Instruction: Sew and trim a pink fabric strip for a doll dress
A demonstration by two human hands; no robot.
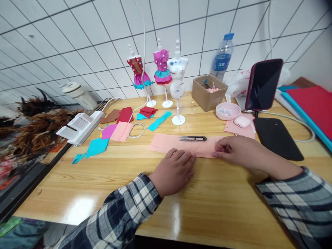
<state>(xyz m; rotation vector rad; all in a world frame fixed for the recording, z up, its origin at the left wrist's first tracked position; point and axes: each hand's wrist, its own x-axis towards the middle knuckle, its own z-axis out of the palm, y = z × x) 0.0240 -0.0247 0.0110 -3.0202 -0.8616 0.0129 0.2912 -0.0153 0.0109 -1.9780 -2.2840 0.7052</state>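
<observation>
A long strip of peach crepe paper (166,141) lies flat across the wooden table. My left hand (173,171) rests palm down at its front edge, fingers stretched out over the paper. At the strip's right end my right hand (241,151) has thumb and fingertips pinched on the paper's edge. A pair of black thread snips (194,138) lies on top of the strip, tips pointing left, apart from both hands. Behind stands a small white dress form (178,79) with blue marks, carrying no paper dress.
Two dressed forms (163,67) stand near the tiled wall. Coloured paper pieces (97,148) lie left, beside a white charger-like stand (81,126). A cardboard box (207,95), pink bowl (228,111), water bottle (222,57), propped phone (264,84) and black flat object (278,136) occupy the right.
</observation>
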